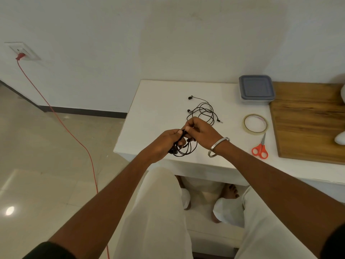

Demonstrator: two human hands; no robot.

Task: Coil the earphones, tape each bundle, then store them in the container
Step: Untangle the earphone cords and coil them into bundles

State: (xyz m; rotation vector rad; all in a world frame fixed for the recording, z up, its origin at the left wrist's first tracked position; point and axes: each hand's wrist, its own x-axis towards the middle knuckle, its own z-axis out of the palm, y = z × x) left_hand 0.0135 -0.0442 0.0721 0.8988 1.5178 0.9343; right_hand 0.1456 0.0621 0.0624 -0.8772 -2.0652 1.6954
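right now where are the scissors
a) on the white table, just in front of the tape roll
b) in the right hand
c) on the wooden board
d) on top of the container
a: the scissors lie on the white table, just nearer the person than the tape roll, left of the wooden board and untouched by either hand.

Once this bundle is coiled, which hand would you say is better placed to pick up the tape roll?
Probably the right hand. The tape roll lies on the table to its right, beside the scissors, while the left hand grips the coiled earphones and sits farther from it.
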